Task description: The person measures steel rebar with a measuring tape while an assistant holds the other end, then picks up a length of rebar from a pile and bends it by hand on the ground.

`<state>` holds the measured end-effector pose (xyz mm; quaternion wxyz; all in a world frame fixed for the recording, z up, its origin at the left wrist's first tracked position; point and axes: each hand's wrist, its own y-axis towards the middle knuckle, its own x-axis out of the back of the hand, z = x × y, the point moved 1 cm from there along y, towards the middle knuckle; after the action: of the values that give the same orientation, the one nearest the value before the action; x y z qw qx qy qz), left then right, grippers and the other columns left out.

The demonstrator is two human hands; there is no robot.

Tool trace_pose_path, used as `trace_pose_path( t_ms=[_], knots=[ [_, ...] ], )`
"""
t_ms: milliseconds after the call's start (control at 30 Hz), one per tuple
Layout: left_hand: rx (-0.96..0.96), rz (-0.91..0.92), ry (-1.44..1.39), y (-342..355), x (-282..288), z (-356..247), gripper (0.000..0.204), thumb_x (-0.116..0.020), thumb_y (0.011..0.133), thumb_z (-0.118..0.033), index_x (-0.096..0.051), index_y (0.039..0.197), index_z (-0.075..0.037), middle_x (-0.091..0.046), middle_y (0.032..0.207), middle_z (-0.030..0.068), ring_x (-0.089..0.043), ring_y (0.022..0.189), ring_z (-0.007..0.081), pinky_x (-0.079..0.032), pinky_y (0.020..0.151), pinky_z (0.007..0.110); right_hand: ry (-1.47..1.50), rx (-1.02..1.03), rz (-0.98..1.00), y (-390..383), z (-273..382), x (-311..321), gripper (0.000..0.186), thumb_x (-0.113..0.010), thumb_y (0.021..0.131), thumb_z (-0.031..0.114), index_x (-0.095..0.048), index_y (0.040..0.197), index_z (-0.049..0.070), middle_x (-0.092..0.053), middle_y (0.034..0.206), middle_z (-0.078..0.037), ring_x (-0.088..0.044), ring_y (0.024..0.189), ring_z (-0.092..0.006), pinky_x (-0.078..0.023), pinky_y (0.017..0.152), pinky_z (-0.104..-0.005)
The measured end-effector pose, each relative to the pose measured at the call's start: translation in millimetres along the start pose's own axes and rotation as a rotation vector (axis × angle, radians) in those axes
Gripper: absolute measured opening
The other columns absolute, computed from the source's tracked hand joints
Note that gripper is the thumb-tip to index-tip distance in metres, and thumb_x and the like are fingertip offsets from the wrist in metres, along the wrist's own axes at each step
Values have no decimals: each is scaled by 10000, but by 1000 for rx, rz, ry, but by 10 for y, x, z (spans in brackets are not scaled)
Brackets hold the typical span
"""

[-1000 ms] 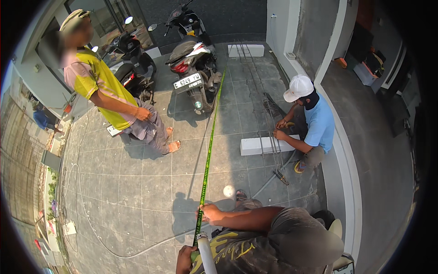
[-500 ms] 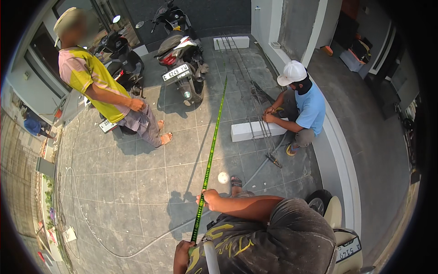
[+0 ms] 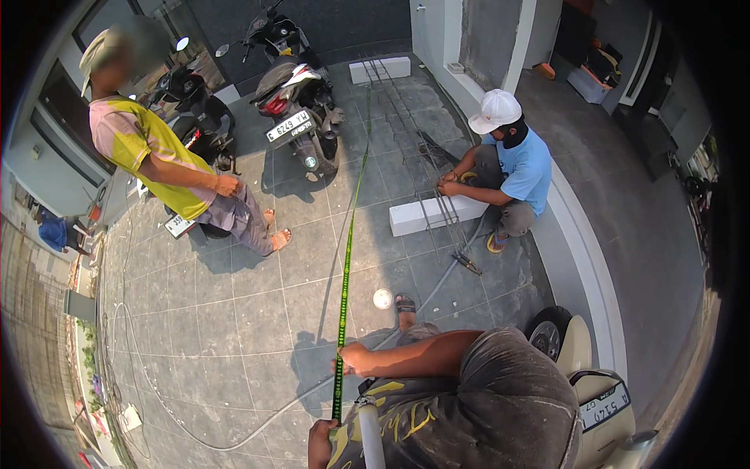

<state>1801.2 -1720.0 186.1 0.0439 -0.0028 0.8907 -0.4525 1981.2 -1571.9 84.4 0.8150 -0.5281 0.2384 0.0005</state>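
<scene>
My right hand [image 3: 355, 359], at the end of a bent bare forearm, has its fingers closed around the green blade of a tape measure [image 3: 344, 301]. Lower down, my left hand [image 3: 319, 444] grips the near end of the tape, its case mostly hidden by the hand and my dark shirt. From there the narrow blade runs far out ahead, toward a long cage of thin steel rods [image 3: 410, 125]. White blocks [image 3: 418, 219] support the cage at both ends. A crouching co-worker in a blue shirt [image 3: 525, 176] has both hands at its near part.
A person in a yellow shirt [image 3: 160, 160] stands at the left, beside parked motorbikes [image 3: 301, 117]. A grey hose [image 3: 266, 414] curves over the tiled floor near a white round disc [image 3: 382, 298]. Close at my right stands a beige scooter [image 3: 574, 352]. A plier-like tool [image 3: 467, 263] lies by the cage.
The view has shifted slightly. The tape's blade has swung a little left and now shows reaching farther, close beside the rod cage. Both hands keep their hold.
</scene>
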Motion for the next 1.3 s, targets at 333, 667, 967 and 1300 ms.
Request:
trace_pose_path(
  t_ms=[333,667,967,1300],
  knots=[
    [34,27,-62,-168,152,182,293,-553,768,-282,-606,769,5,-601,699,94,-550,611,168,-440,599,316,176,55,-139,145,241,75,143,-416,943,178,-486,955,54,-607,861,-120,-647,680,-257,-545,560,-351],
    [64,-43,-240,-23,312,508,250,-599,726,-233,-569,783,9,-583,685,105,-563,574,200,-461,549,319,-35,-40,-80,-242,-312,-319,189,-407,883,96,-485,1033,10,-621,848,-142,-649,680,-292,-548,590,-414],
    [3,-87,-173,-168,525,569,271,-592,725,-248,-569,793,13,-601,698,122,-567,570,208,-463,533,308,50,77,-240,96,-725,-469,210,-379,896,71,-462,1068,-16,-574,784,-145,-636,634,-259,-562,492,-386],
    [-24,-34,-171,-128,1063,455,279,-574,765,-243,-550,801,32,-615,713,165,-565,484,229,-434,395,326,195,77,-435,394,-191,-745,207,-398,899,69,-525,1017,-44,-575,831,-146,-606,653,-220,-546,478,-319]
  ],
)
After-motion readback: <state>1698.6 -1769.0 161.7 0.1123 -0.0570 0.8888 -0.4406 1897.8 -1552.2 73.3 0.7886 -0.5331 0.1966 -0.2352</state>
